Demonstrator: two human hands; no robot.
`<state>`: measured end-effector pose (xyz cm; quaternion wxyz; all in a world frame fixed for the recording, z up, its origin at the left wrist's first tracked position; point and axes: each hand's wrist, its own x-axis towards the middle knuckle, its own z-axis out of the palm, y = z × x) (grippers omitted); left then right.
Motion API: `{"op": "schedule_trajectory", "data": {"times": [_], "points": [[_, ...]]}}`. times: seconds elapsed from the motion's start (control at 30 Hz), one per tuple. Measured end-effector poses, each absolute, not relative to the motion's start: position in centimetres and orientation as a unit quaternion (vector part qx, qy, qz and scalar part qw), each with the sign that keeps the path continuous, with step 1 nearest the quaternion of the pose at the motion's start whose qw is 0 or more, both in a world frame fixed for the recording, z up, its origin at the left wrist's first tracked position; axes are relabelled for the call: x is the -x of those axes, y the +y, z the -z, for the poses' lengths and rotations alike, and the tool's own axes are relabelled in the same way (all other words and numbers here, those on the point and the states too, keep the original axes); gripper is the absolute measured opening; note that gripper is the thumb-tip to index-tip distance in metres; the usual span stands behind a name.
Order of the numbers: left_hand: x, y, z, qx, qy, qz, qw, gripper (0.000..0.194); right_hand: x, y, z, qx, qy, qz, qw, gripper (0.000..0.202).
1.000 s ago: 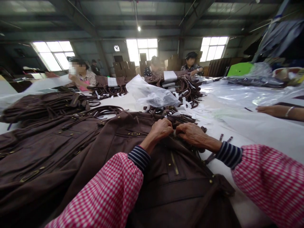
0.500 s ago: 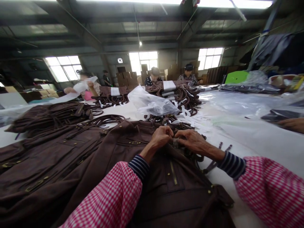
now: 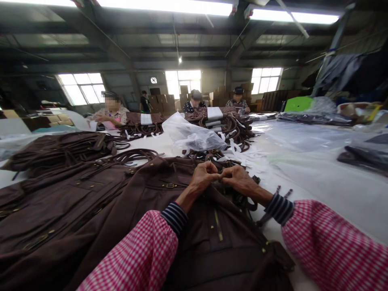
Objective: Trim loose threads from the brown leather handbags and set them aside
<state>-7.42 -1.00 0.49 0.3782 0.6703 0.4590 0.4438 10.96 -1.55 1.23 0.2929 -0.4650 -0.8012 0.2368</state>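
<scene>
the brown leathery piece (image 3: 209, 254) lies on the tabletop (image 3: 306, 178) beneath the left hand (image 3: 202, 176) and right hand (image 3: 239, 178), fingertips pressed together, anything between them too small to tell. it looks soft, floppy, fairly heavy; best gripped by the folded edge (image 3: 233, 208), clear of the zip (image 3: 218, 225).

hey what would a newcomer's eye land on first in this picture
Probably the checked sleeves at the bottom, with the left hand and right hand close together near the centre, by a brown bag. Beyond them, crumpled see-through plastic stands out, and a green thing at upper right.
</scene>
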Motion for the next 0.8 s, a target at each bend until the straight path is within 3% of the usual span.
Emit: {"op": "schedule_trajectory", "data": {"times": [0.13, 0.3, 0.4, 0.57, 0.8], "points": [[7.5, -1.2, -0.9, -0.709, 0.439, -0.380, 0.399, 0.031, -11.9, -1.3, -1.2, 0.439, -0.773, -0.309, 0.336, 0.016], [7.4, -1.6, -1.0, -0.741, 0.460, -0.332, 0.359, 0.017, -12.0, -1.6, -1.3, 0.409, -0.751, -0.375, 0.357, 0.015], [7.4, -1.6, -0.9, -0.752, 0.466, -0.322, 0.338, 0.021, -12.2, -1.9, -1.8, 0.405, -0.746, -0.388, 0.360, 0.018], [7.4, -1.4, -0.9, -0.765, 0.453, -0.311, 0.335, 0.027, -14.7, -4.1, -3.9, 0.422, -0.772, -0.312, 0.359, 0.018], [7.9, -1.5, -1.4, -0.784, 0.439, -0.265, 0.351, 0.020, -16.4, -11.2, -3.7, 0.390, -0.887, -0.120, 0.219, 0.008]]}}
